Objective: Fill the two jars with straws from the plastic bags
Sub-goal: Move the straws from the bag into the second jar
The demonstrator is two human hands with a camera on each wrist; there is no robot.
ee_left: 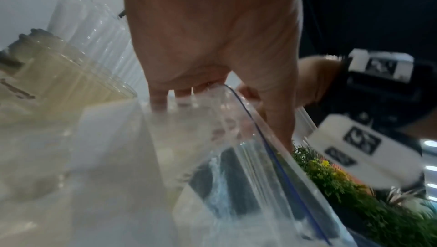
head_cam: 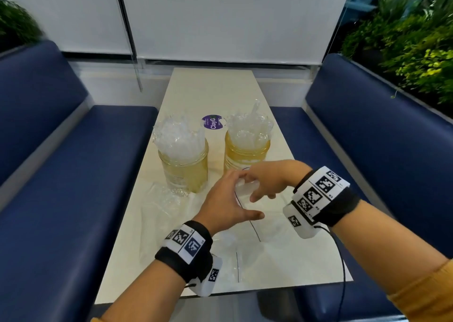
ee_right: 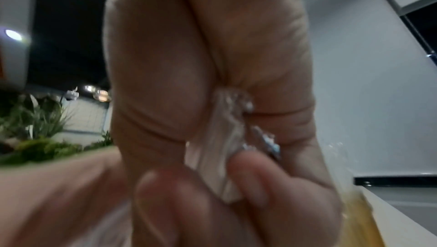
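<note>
A booth: pale table [head_cam: 210,88] between blue benches [head_cam: 61,150], white blinds behind, greenery at 2 o'clock. At table centre, two jars side by side. Left jar [head_cam: 183,167] at 10 o'clock from the hands, packed with clear wrapped straws [head_cam: 177,135] standing well above the rim. Right jar [head_cam: 245,155] at 12 o'clock, also bristling with straws, seemingly a little looser. Purple round label [head_cam: 212,122] between the jars, just behind.

Nearer, at 6 o'clock, a clear plastic bag [head_cam: 245,255] with a dark zip line, flat on the table; another crumpled bag [head_cam: 169,199] at 9 o'clock, looking spent.

Left hand [head_cam: 228,204] at the raised bag mouth, fingers curled on its rim. Right hand [head_cam: 272,179] clenched round a small bundle of wrapped straws [ee_right: 222,150], pinched between thumb and fingers.

Judged near the end: both jars largely full, a last handful to drop in, probably into the right jar.
</note>
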